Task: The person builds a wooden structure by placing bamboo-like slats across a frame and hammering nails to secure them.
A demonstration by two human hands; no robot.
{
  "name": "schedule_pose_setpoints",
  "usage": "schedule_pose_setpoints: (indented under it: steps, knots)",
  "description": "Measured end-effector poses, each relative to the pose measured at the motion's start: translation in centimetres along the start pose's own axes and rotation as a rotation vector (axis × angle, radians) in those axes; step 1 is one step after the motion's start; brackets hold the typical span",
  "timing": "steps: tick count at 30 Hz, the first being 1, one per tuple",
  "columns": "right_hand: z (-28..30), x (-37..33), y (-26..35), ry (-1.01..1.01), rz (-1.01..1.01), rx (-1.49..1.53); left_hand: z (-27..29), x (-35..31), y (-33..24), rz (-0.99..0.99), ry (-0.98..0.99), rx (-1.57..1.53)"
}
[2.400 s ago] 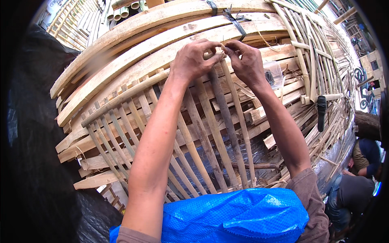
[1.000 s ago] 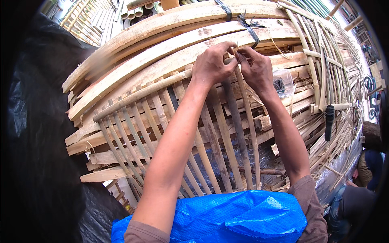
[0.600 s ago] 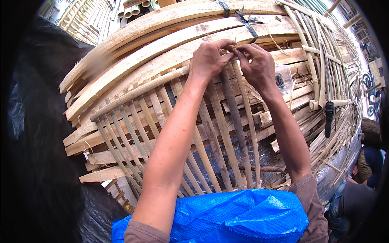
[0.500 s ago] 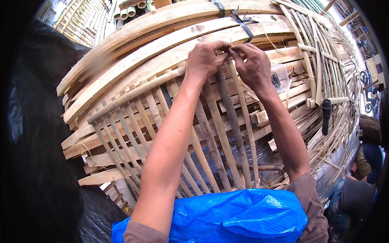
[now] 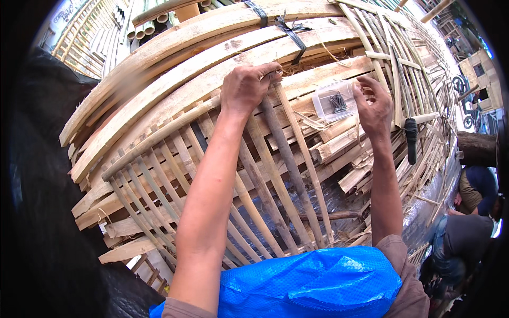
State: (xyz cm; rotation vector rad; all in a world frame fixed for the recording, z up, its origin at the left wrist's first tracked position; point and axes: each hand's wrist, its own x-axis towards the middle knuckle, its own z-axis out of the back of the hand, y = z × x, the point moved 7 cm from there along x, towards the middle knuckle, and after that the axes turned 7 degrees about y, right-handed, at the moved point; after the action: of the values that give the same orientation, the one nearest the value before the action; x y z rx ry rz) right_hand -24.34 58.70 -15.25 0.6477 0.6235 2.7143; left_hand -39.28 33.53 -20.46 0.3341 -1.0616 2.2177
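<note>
My left hand [image 5: 245, 91] is closed in a pinch at the far end of the slatted bamboo panel, on what looks like a thin upright nail [image 5: 277, 60]. Under it runs the panel's round bamboo crosspiece [image 5: 159, 139], with narrow slats [image 5: 275, 183] fanning toward me. My right hand [image 5: 375, 108] hovers at the right edge of a clear plastic box [image 5: 323, 106] of dark nails [image 5: 337, 102]. Its fingers are loosely curled and apart, with nothing seen in them. Farther right lies a tool with a black-wrapped handle [image 5: 411, 142]; its head cannot be made out.
Long wooden planks [image 5: 201, 69], bound with black strips [image 5: 291, 36], lie beneath and beyond the panel. Split bamboo strips [image 5: 395, 69] are heaped at right. A blue sheet [image 5: 307, 281] covers my lap. Black sheeting [image 5: 47, 175] hangs at left. Another person [image 5: 461, 238] crouches at far right.
My right hand has left the left fingertips and moved right, past the nail box, which is now uncovered. My left hand stays at the crosspiece's end. The whole view has shifted slightly.
</note>
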Motion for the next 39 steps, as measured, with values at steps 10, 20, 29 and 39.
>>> schedule_pose_setpoints:
  steps: [10, 20, 29, 39]
  knots:
    - [4.5, -11.9, -5.2, 0.035, -0.107, -0.008, 0.0, -0.4, -0.5, -0.052, 0.041, 0.200]
    - [2.4, -35.4, -5.2, 0.568, -0.082, -0.334, -0.2, -0.1, 0.0, -0.067, -0.003, 0.116]
    - [-3.1, -30.9, -4.7, 0.854, 0.098, -0.422, -0.5, 0.2, -0.1, -0.010, 0.013, 0.053]
    - [3.7, -30.7, -3.7, 0.659, 0.105, -0.660, 0.0, -0.1, 0.2, 0.042, 0.018, 0.005]
